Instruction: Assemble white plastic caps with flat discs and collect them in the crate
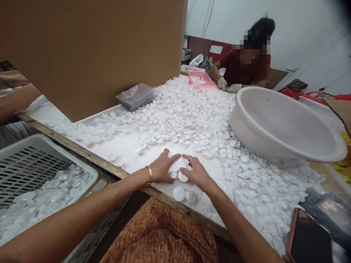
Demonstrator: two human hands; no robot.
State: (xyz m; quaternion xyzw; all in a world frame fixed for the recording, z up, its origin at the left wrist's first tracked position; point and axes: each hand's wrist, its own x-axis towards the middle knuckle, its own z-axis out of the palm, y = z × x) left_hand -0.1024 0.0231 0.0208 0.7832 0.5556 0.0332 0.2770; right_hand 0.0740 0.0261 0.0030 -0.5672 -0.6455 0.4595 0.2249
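Close to the table's near edge, my left hand [163,166], with a gold bangle at the wrist, curves around a small cluster of white plastic caps [177,165]. My right hand [196,174] closes on the same cluster from the other side, thumb and fingers bent over it. Parts of these caps are hidden by my fingers. Just below my hands lie a round white cap [179,193] and a few more pieces. A wide spread of similar caps [181,120] covers much of the white table [124,140].
At left, below the table edge, stands a slatted basket [90,171] partly filled with caps. A large white basin [285,120] rests at right, near a phone [309,237]. Plastic bags [137,95] lie by a cardboard panel [109,47]. A gloved co-worker [246,69] sits beyond a pink tray [201,84].
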